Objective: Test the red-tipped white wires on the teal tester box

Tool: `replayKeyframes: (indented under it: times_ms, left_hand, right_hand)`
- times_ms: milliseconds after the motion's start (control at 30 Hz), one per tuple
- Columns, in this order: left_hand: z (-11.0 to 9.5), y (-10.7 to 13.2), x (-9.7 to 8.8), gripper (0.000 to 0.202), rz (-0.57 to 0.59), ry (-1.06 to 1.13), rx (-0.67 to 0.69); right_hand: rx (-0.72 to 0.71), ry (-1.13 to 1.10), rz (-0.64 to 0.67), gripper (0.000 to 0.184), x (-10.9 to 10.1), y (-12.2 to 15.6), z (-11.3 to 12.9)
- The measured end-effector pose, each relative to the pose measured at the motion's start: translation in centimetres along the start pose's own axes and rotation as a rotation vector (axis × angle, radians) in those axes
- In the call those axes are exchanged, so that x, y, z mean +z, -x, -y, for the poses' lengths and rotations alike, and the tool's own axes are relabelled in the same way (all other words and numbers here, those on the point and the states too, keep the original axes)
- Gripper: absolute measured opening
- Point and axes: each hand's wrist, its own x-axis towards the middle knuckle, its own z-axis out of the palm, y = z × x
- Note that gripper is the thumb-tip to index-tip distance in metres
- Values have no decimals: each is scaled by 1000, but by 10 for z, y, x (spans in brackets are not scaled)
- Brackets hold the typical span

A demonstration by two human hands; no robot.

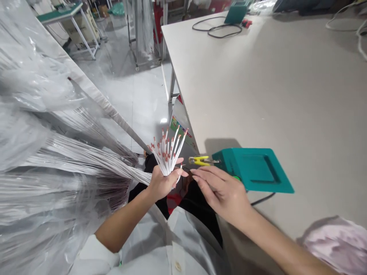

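A bundle of white wires [164,152] fans out above my left hand [164,181], which is closed around it. The wire ends are stripped, showing reddish copper tips. One wire [180,173] sticks out apart from the others by my left thumb. My right hand [222,191] is just to the right, thumb and fingertips pinched together; whatever lies between them is too small to make out. Right above those fingertips is a yellow clip [200,160] with a metal end, attached to a teal device [282,179] at the table's edge.
Long wires [94,154] under clear plastic sheeting [23,126] fill the left side along a rail [114,112]. A pale table [272,91] spans the right. On it are another teal device [236,14] with a black cable and a pinkish cloth [338,244].
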Motion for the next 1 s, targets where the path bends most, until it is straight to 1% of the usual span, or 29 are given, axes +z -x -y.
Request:
replayKeyframes:
  times_ms: [67,133,200,233,300,367,400,467,533,633,700,733,800,833,900,967,1000]
  left_hand:
    - [-2,4,-1,45,11,14,1]
    - [-2,7,-2,46,39,31,0]
    - [-1,11,-4,48,70,46,-2]
    - [-1,12,-5,49,83,52,-4]
    - [0,16,-9,47,111,65,0]
    - [1,19,-13,42,196,95,-5]
    - [2,20,-15,38,240,115,-7]
    - [4,21,-19,36,297,161,-24]
    - [7,20,-22,36,324,186,-14]
    - [13,21,-22,37,343,195,15]
    - [16,22,-20,40,318,184,15]
    - [18,22,-19,42,299,176,19]
    - [20,21,-16,47,231,153,27]
    - [21,20,-15,49,185,143,31]
    - [22,18,-12,52,40,142,16]
    - [22,16,-10,54,-144,153,-22]
    - [21,16,-9,56,-247,146,-53]
  right_hand:
    - [223,-224,32,17,12,5,3]
    - [449,-480,77,20,22,5,4]
    - [597,-706,144,27,28,1,5]
    - [633,-785,171,30,31,-1,7]
    - [645,-863,198,33,34,-3,9]
    - [639,-885,208,35,37,-2,11]
    - [648,-903,214,34,39,0,11]
    - [688,-982,193,26,44,6,8]
    - [719,-1065,199,25,51,12,6]
    - [788,-1141,199,31,57,17,5]
    - [807,-1119,218,35,57,18,5]
    - [783,-1062,231,36,57,18,5]
    - [674,-869,213,33,54,16,3]
    - [605,-750,174,30,52,16,1]
    - [479,-514,47,28,50,16,-3]
    - [380,-331,-67,30,48,17,-4]
    - [341,-272,-99,29,48,18,-4]
